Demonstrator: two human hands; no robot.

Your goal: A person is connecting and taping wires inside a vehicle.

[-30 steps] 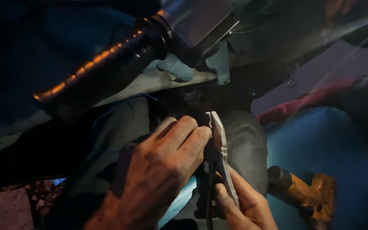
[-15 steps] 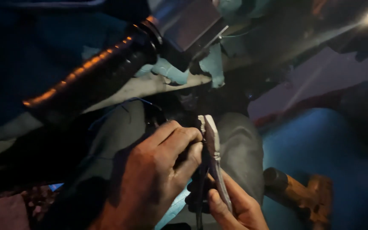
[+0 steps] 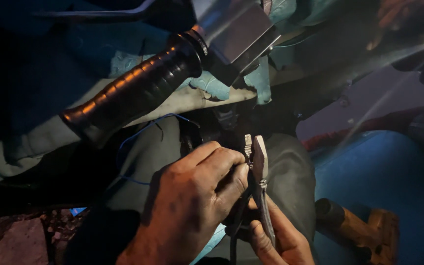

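My left hand [image 3: 192,206] is curled at the lower middle, its fingertips pinching a small dark part against the jaws of a pair of metal pliers [image 3: 259,181]. My right hand [image 3: 278,240] grips the pliers' handles from below at the bottom edge. The pliers point upward, their jaws nearly together. A thin blue wire [image 3: 138,137] loops to the left of my left hand over grey fabric. Above it slants a black ribbed handlebar grip [image 3: 133,91], joined to a grey metal housing [image 3: 236,34].
The scene is dark. A blue curved panel [image 3: 384,172] lies at the right, with an orange-brown tool [image 3: 359,228] resting on it. Stony ground [image 3: 15,240] shows at the lower left. Teal cloth [image 3: 251,78] hangs under the housing.
My view has drifted slightly, so the hands and pliers sit a little lower left in the picture. The grip of both hands looks the same throughout.
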